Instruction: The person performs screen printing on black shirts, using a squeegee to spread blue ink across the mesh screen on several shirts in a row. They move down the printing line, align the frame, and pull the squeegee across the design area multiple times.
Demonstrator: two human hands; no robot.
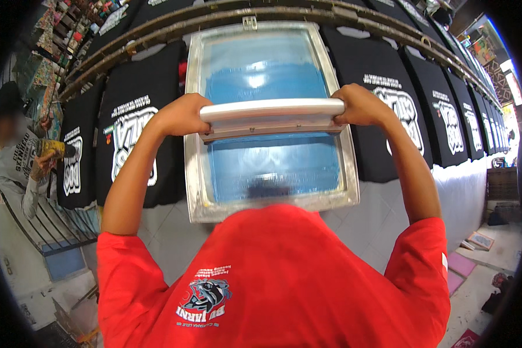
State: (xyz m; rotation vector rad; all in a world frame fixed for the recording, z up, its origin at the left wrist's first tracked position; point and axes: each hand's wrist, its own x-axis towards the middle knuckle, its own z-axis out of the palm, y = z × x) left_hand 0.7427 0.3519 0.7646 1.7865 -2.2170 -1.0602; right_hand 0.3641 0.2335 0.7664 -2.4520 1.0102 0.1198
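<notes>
A metal-handled squeegee (272, 111) lies crosswise over a screen printing frame (197, 180). My left hand (182, 114) is closed round its left end, and my right hand (362, 105) grips the right end. The squeegee's lower edge meets the blue mesh (272, 159) about midway along the frame. Wet-looking streaks shine on the mesh both beyond and in front of the squeegee. What lies under the frame is hidden. At the frame's far edge sits a small metal clip (249, 23).
Black printed shirts (130, 116) lie on boards to the left, and more black shirts (383, 98) run off to the right. A long rail (214, 16) crosses behind the frame. At far left another person (20, 153) holds a yellow container (51, 149).
</notes>
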